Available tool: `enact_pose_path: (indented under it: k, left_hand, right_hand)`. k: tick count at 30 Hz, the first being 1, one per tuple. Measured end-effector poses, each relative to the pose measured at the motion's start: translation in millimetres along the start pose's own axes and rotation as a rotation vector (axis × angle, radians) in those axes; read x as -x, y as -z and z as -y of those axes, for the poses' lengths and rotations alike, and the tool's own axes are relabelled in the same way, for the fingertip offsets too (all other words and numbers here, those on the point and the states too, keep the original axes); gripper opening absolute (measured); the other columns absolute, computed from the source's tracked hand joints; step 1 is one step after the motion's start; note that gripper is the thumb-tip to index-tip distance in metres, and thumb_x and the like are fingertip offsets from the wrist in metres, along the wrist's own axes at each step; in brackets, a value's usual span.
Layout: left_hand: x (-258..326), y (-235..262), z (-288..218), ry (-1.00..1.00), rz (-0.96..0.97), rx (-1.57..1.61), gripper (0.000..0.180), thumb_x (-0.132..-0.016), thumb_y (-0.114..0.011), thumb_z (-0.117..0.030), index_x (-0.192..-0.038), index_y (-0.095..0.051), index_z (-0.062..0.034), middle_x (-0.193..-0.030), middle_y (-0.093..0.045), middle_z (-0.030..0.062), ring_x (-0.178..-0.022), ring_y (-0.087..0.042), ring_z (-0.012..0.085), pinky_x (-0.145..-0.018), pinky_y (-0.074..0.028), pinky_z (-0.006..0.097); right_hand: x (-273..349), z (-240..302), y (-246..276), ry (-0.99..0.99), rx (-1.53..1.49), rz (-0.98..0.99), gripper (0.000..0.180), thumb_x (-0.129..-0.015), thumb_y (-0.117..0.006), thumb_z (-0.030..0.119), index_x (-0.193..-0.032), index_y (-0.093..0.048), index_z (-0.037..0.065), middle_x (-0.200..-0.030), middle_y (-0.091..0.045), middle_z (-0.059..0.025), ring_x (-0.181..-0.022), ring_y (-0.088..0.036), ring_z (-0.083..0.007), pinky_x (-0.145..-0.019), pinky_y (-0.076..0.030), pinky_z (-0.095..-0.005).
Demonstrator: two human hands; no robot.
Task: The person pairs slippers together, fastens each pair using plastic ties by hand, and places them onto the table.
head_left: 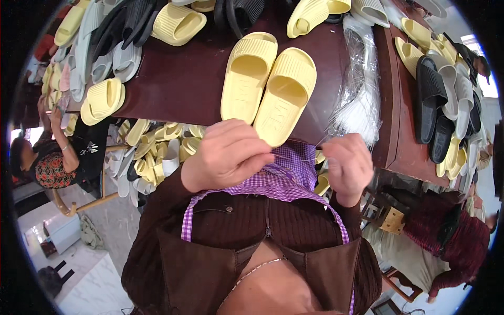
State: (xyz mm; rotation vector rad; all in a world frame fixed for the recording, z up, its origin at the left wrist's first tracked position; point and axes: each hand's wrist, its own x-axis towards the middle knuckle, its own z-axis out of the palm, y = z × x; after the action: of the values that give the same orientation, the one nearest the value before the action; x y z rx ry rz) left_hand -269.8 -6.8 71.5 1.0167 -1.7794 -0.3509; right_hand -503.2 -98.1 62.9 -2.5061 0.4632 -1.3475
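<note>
A pair of pale yellow slide sandals (pixel 247 79) lies side by side on the dark red table, toes away from me. Just in front of their heels, my left hand (pixel 228 155) is closed in a pinch on a thin clear strand (pixel 289 158). The strand runs across to my right hand (pixel 349 165), whose thumb and fingers are also pinched together on it. Neither hand grips the sandals. To the right of the pair lies a clear plastic bag (pixel 359 79) holding a bundle of fine white strands, loose at its near end.
Black, grey and yellow slides (pixel 176 23) crowd the table's far edge. More slides (pixel 431 94) cover the right-hand table, and a heap (pixel 157 152) lies below on the left. People sit at left (pixel 55 163) and right (pixel 462 236). A purple checked apron (pixel 283 173) covers my lap.
</note>
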Motion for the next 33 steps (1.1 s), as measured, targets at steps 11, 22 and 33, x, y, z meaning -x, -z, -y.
enact_pose_path:
  k: [11,22,33]
  left_hand:
    - [53.6,-20.2,46.0,0.388,-0.060,-0.193,0.006,-0.075,-0.068,-0.005,-0.075,-0.062,-0.0014,-0.067,-0.060,0.0143,-0.059,-0.060,0.0286,-0.054,-0.047,0.036]
    - [21.8,-51.1,75.4,0.403,0.021,-0.442,0.017,-0.084,-0.060,-0.014,-0.071,-0.057,-0.0029,-0.055,-0.057,0.0140,-0.051,-0.060,0.0304,-0.048,-0.047,0.039]
    - [7.3,-69.8,81.7,0.399,0.112,-0.512,0.018,-0.086,-0.057,-0.016,-0.073,-0.055,-0.0037,-0.051,-0.056,0.0131,-0.047,-0.059,0.0298,-0.046,-0.047,0.040]
  right_hand:
    - [11.4,-35.0,-67.2,-0.004,0.086,0.191,0.019,-0.066,-0.064,-0.007,-0.084,-0.062,0.000,-0.078,-0.063,-0.0105,-0.068,-0.059,-0.0261,-0.060,-0.047,-0.0351]
    - [2.6,-60.1,-67.7,-0.133,0.104,0.137,0.017,-0.076,-0.063,-0.004,-0.093,-0.065,0.000,-0.086,-0.066,-0.0132,-0.076,-0.063,-0.0281,-0.066,-0.050,-0.0342]
    - [-47.1,-122.6,-52.1,-0.703,0.182,0.255,0.021,-0.084,-0.062,0.016,-0.093,-0.067,-0.002,-0.079,-0.067,-0.0180,-0.072,-0.066,-0.0281,-0.067,-0.050,-0.0339]
